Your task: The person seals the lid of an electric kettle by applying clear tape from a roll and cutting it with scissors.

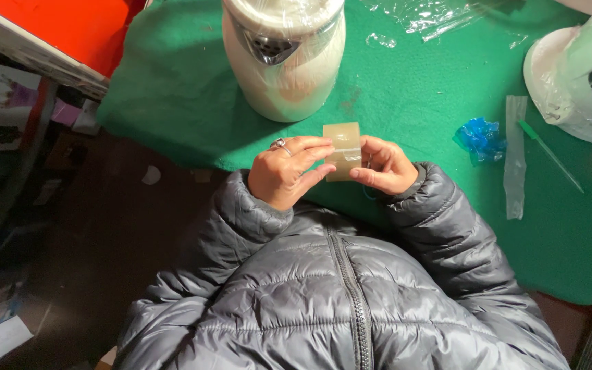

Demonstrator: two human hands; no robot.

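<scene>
Grey and puffy, the quilted jacket [337, 294] with one zip down the middle fills the near part of the view. Two sleeves bend in from the sides, and the two hands meet just above the chest.

The left hand [284, 171] wears one silver ring [279, 144]. Its fingers curl around the left side of one roll of clear sticky tape [343, 151], and the thumb presses on the front of it. The right hand [385, 166] grips the other side of the roll, fingers bent and fingertips on the tape. The roll stands on its edge between both hands, right over the near rim of the green felt table cover [419, 103].

Farther out, on the cover to the right, lie one crumpled blue plastic scrap [481, 137], one long clear plastic sleeve [515, 157] and one thin green stick [549, 155]. Beyond the hands stands one cream kettle wrapped in clear film [284, 58]. At the far right sits one white round appliance [577, 79].
</scene>
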